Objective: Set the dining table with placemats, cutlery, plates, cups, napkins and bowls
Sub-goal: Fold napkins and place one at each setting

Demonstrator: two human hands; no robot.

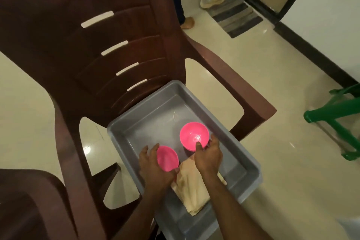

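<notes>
Brown chair [109, 60] behind grey tub [148, 122]

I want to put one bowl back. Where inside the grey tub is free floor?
Free: the tub's far half, between the chair back and the right bowl. Crowded: the near half, with both hands, left bowl and cloth.

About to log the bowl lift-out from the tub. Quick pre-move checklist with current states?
1. Left hand grips the left pink bowl: ok.
2. Right hand grips the right pink bowl, thumb inside the rim: ok.
3. Bowls apart, not nested: ok.
4. Cream cloth clear of both bowls: cannot tell.
5. Bowls empty: ok.
6. Grey tub seated fully on the brown chair: not ok, it overhangs.
</notes>
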